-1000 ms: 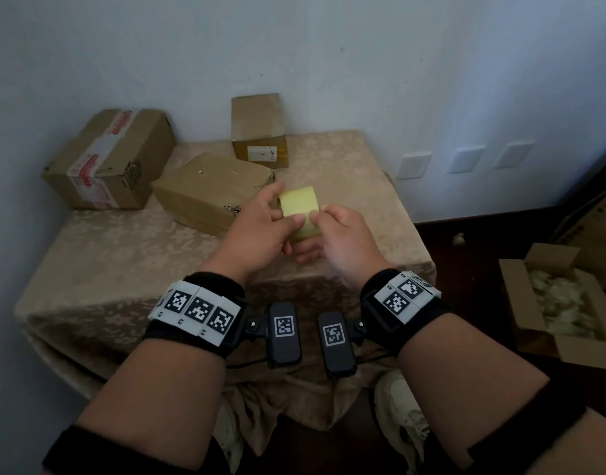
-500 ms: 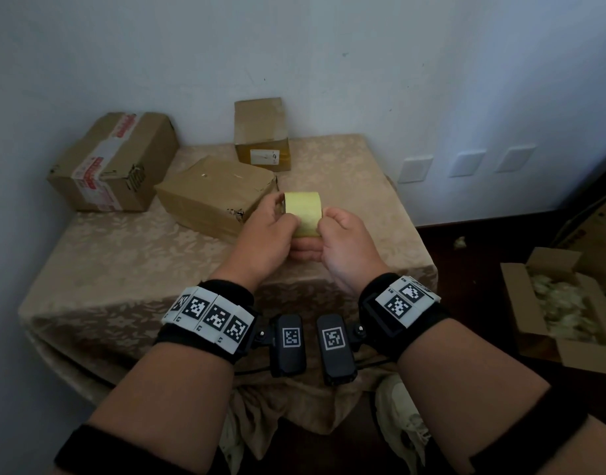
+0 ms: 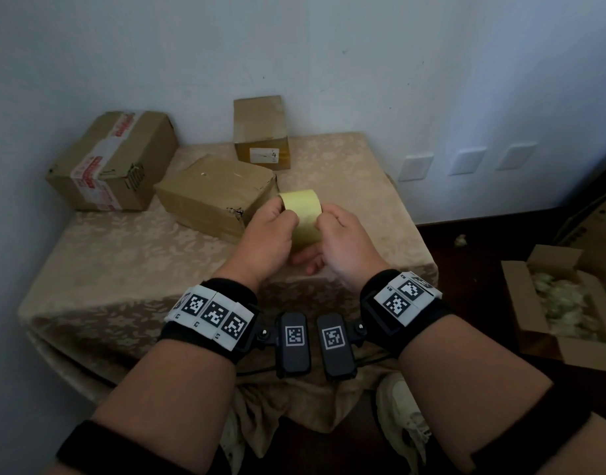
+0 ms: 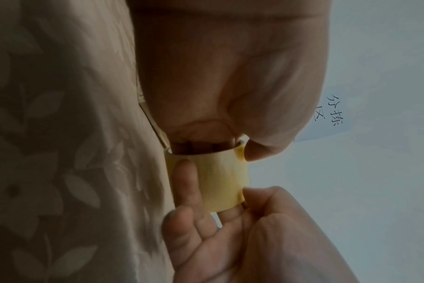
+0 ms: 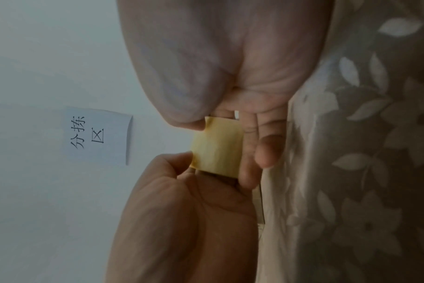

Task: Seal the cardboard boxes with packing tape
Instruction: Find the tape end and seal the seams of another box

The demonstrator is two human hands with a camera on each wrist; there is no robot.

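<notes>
A yellowish roll of packing tape (image 3: 302,214) (image 4: 215,180) (image 5: 217,147) hangs above the table between both hands. My left hand (image 3: 272,231) grips it with fingers through its core and the thumb on the outer face. My right hand (image 3: 332,231) holds the roll from the right, thumb pressed on the outer face, fingers cupped beneath. A plain cardboard box (image 3: 215,195) lies just left of the hands. A taller small box with a white label (image 3: 261,133) stands at the back against the wall. A third box with red-printed tape (image 3: 113,159) sits at the far left.
The table wears a beige floral cloth (image 3: 130,255) and stands in a wall corner. On the dark floor to the right is an open carton with pale filling (image 3: 562,303). A paper note with characters (image 5: 96,136) hangs on the wall. White shoes (image 3: 402,416) show below.
Both hands have lifted the tape roll slightly and turned it, so more of its curved outer face shows. The boxes have not moved.
</notes>
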